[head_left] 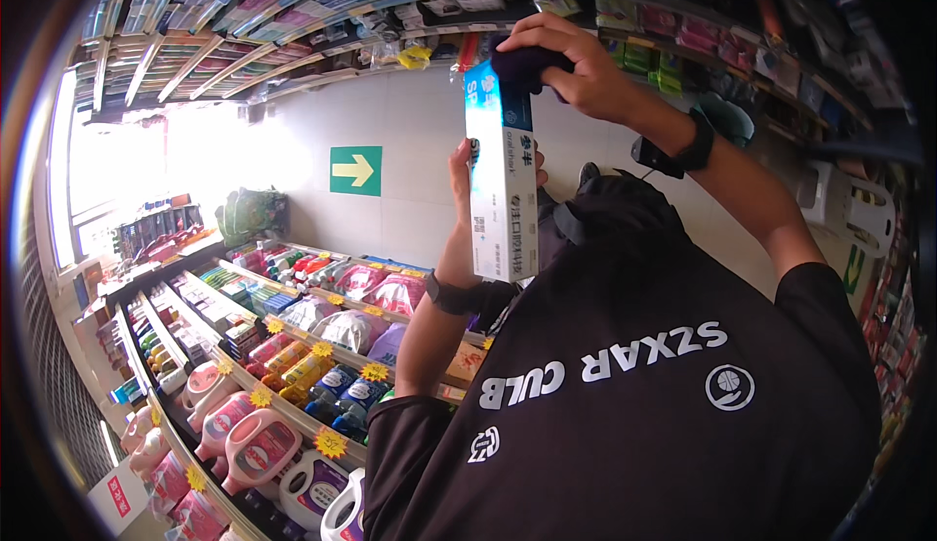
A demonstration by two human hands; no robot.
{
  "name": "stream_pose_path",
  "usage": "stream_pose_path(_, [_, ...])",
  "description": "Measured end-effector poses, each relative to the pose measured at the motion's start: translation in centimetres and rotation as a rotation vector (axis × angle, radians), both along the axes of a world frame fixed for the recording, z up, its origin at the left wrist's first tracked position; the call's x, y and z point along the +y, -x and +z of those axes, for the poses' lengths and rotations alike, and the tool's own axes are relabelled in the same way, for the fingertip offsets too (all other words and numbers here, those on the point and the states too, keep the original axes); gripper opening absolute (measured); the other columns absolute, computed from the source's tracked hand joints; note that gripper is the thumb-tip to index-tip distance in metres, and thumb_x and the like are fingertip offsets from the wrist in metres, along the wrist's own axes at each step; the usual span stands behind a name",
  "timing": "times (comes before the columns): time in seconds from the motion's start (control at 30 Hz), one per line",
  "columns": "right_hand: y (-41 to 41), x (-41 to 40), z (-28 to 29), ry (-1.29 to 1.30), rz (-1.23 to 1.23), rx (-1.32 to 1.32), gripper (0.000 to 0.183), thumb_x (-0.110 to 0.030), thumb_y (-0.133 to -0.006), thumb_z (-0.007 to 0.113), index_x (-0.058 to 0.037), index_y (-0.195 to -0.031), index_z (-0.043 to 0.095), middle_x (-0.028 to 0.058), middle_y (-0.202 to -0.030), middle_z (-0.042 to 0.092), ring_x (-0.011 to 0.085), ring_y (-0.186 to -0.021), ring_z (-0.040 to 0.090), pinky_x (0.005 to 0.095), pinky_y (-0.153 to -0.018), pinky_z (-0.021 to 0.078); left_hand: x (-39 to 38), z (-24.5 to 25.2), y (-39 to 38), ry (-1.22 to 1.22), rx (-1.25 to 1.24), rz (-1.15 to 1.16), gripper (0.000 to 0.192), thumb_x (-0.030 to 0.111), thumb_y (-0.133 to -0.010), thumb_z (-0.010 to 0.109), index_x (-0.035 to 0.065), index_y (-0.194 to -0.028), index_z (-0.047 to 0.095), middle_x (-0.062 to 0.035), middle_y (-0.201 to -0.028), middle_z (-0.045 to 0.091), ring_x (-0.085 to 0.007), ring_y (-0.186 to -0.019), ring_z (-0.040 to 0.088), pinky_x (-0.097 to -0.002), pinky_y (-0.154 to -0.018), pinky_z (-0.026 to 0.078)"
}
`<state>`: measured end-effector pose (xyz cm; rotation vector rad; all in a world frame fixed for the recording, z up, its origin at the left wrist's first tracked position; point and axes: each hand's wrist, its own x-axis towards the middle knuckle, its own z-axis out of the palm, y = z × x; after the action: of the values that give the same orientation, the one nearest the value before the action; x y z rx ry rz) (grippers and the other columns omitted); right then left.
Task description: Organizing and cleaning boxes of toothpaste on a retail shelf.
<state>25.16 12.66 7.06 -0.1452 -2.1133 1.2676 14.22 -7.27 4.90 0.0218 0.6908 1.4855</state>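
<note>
My left hand (460, 178) grips a long white and blue toothpaste carton (504, 197) from behind. Its fingertips show at both long sides. The carton stands nearly upright in the picture, with its shiny blue end up, and bears printed writing. In my right hand (585, 65) is a bunched dark purple cloth (528, 65), which lies against the carton's blue end and hides part of it. Both wrists wear black bands, and a small dark device sits at the right one (662, 156).
Shelves of boxed goods (307, 6) run along the top. At lower left, tiered shelves hold detergent jugs (263, 442), bottles (304, 372) and bagged goods (351, 328). A green arrow sign (356, 171) marks the tiled floor (307, 116). A white plastic stool (842, 200) stands at right.
</note>
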Motion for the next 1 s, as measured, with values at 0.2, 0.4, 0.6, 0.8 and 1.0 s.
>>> stream_pose_path(0.2, [-1.4,-6.2,1.3,-0.277,0.320,0.022,0.054,0.006,-0.063,0.063,-0.0142,-0.114,0.061,0.0105,-0.117,0.050,0.0272,-0.108,0.049,0.0400,-0.093,0.0403,0.7,-0.5,1.5,-0.049,-0.143,0.112,0.061,0.060,-0.086,0.045,0.0092,-0.120,0.051,-0.0132,-0.108,0.059,-0.0270,-0.096,0.062,-0.0392,-0.085,0.053])
stream_pose_path(0.4, [0.3,-1.8,0.7,-0.292,0.123,-0.050,0.053,0.011,-0.065,0.060,-0.0123,-0.112,0.062,0.0100,-0.119,0.050,0.0304,-0.113,0.049,0.0395,-0.099,0.0397,0.4,-0.8,1.1,-0.064,-0.068,0.048,0.060,0.055,-0.086,0.046,0.0015,-0.113,0.052,-0.0109,-0.095,0.055,-0.0197,-0.086,0.050,-0.0297,-0.081,0.044])
stream_pose_path(0.6, [-0.5,-5.3,1.0,-0.300,0.205,0.054,0.052,0.010,-0.066,0.061,-0.0127,-0.112,0.062,0.0099,-0.119,0.050,0.0284,-0.109,0.051,0.0414,-0.094,0.0414,0.8,0.2,1.1,0.022,-0.030,0.186,0.063,0.061,-0.085,0.045,0.0035,-0.110,0.054,-0.0138,-0.108,0.058,-0.0246,-0.091,0.063,-0.0350,-0.080,0.055])
stream_pose_path(0.8, [-1.8,-7.3,2.6,-0.341,0.434,0.134,0.052,0.008,-0.064,0.062,-0.0141,-0.111,0.063,0.0110,-0.116,0.052,0.0291,-0.105,0.051,0.0406,-0.091,0.0411,0.7,-0.7,2.7,-0.161,-0.051,0.101,0.063,0.059,-0.086,0.046,0.0029,-0.114,0.052,-0.0132,-0.104,0.059,-0.0247,-0.095,0.061,-0.0367,-0.087,0.050])
stream_pose_path(1.0, [-0.4,-6.0,1.2,-0.292,0.198,0.053,0.054,0.008,-0.064,0.063,-0.0118,-0.115,0.060,0.0125,-0.118,0.051,0.0301,-0.106,0.049,0.0412,-0.091,0.0413,1.2,0.2,1.7,0.036,-0.001,0.266,0.067,0.060,-0.084,0.047,0.0032,-0.118,0.052,-0.0146,-0.103,0.062,-0.0262,-0.094,0.062,-0.0360,-0.084,0.053])
